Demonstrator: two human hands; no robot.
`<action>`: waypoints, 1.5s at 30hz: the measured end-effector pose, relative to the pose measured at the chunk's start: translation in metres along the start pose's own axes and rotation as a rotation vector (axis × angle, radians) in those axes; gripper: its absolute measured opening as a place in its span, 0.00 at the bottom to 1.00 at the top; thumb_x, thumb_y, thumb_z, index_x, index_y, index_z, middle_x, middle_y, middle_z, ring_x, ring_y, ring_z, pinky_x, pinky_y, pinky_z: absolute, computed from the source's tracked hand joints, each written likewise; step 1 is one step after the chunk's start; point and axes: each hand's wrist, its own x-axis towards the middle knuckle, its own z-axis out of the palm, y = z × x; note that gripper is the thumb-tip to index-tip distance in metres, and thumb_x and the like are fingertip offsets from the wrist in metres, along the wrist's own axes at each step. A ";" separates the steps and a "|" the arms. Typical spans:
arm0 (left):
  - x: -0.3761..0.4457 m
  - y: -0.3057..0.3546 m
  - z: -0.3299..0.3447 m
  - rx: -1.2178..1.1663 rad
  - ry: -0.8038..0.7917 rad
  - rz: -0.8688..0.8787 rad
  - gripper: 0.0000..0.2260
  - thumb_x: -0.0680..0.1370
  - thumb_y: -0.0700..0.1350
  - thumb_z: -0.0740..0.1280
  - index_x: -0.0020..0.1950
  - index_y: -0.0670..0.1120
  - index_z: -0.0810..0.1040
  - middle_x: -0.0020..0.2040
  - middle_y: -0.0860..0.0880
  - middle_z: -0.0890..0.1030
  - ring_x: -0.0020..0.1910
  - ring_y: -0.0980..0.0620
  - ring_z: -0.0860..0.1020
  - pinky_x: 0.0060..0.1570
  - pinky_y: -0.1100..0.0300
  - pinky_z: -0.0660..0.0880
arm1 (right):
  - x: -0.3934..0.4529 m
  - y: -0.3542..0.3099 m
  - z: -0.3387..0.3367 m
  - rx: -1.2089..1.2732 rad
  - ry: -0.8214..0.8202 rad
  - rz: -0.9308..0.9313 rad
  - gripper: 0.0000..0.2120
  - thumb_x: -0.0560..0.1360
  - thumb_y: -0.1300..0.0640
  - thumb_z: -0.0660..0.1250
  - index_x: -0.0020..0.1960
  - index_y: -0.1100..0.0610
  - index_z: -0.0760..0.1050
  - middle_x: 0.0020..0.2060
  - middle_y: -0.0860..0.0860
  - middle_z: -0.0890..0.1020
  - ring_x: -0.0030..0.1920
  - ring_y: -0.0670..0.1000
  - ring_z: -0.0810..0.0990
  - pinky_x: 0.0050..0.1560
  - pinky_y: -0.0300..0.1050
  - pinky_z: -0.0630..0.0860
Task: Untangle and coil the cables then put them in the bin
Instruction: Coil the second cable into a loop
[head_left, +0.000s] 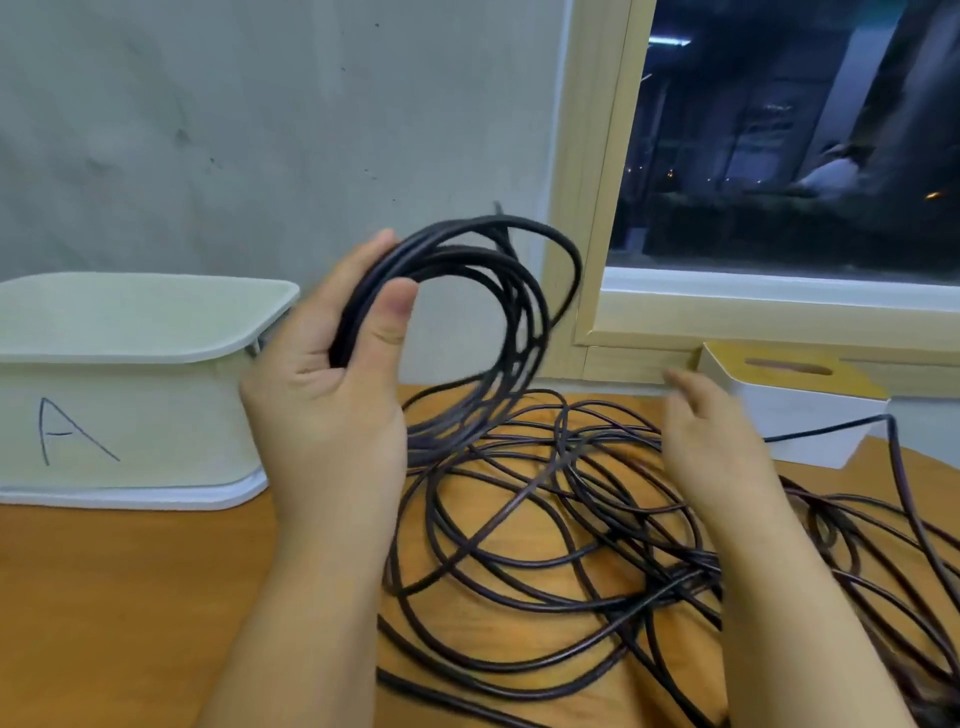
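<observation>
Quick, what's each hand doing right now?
Left hand: grips the coiled loops of black cable.
Right hand: open, blurred, above the tangled black cable.

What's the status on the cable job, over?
Left hand grips coil. Right hand open, blurred, over tangle. Bin left, nothing blocking it.

Home or office: wooden desk (130, 597), window (779, 156).

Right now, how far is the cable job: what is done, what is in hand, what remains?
Done: several loops of black cable form a coil. In hand: the left hand keeps its grip on that coil above the table, while the right hand hovers, blurred, over the tangle. Left: the loose cable pile remains spread and crossed on the table, and no cable is seen going into bin A.
</observation>
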 end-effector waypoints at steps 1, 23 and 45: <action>-0.001 0.001 0.002 -0.016 -0.026 -0.035 0.07 0.72 0.55 0.68 0.49 0.62 0.80 0.39 0.61 0.81 0.35 0.65 0.74 0.41 0.53 0.75 | -0.008 -0.015 -0.002 0.171 -0.004 -0.070 0.19 0.82 0.49 0.52 0.72 0.48 0.64 0.68 0.44 0.70 0.66 0.45 0.67 0.63 0.42 0.63; -0.006 -0.009 0.014 -0.276 -0.028 -0.490 0.08 0.70 0.53 0.67 0.46 0.57 0.83 0.24 0.52 0.60 0.21 0.56 0.55 0.20 0.67 0.55 | -0.031 -0.042 0.015 0.486 -0.341 -0.244 0.19 0.79 0.48 0.57 0.35 0.59 0.73 0.25 0.46 0.76 0.27 0.43 0.72 0.31 0.34 0.70; 0.001 -0.008 -0.008 0.288 -0.637 -0.167 0.19 0.67 0.59 0.64 0.59 0.67 0.73 0.52 0.73 0.76 0.47 0.70 0.76 0.36 0.72 0.73 | -0.028 -0.036 0.014 0.290 -0.362 -0.342 0.08 0.76 0.44 0.60 0.42 0.46 0.72 0.27 0.44 0.72 0.28 0.40 0.70 0.30 0.35 0.67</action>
